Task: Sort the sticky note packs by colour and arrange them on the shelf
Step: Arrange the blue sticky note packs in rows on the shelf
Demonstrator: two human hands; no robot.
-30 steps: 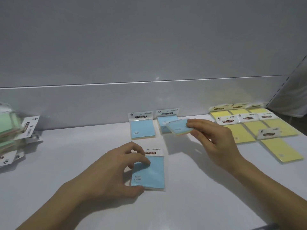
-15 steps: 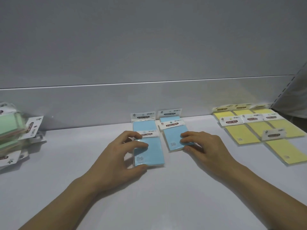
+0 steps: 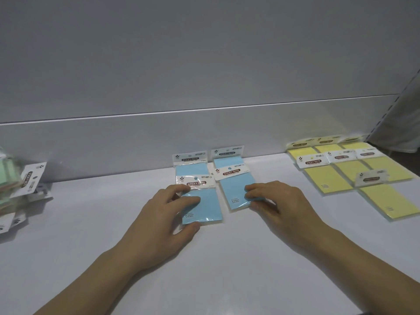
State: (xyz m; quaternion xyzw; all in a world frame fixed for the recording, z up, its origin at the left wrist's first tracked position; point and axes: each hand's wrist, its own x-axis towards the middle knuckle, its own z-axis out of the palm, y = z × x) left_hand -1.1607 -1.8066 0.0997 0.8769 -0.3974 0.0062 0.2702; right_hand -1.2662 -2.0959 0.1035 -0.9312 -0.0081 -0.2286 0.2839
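Note:
Two blue sticky note packs lie side by side against the back panel of the white shelf. A third blue pack overlaps the left one, and my left hand grips it, fingers curled on its left side and thumb at its lower corner. A fourth blue pack overlaps the right one. My right hand pinches its lower right corner between fingertips and thumb. Both front packs lie flat on the shelf.
Several yellow packs lie in rows at the right, near a slotted upright. A loose pile of green and other packs sits at the left edge. The grey back panel rises behind everything.
My right hand brought its blue pack down from the air onto the shelf. My left hand slid its pack back toward the wall, so both now overlap the rear packs.

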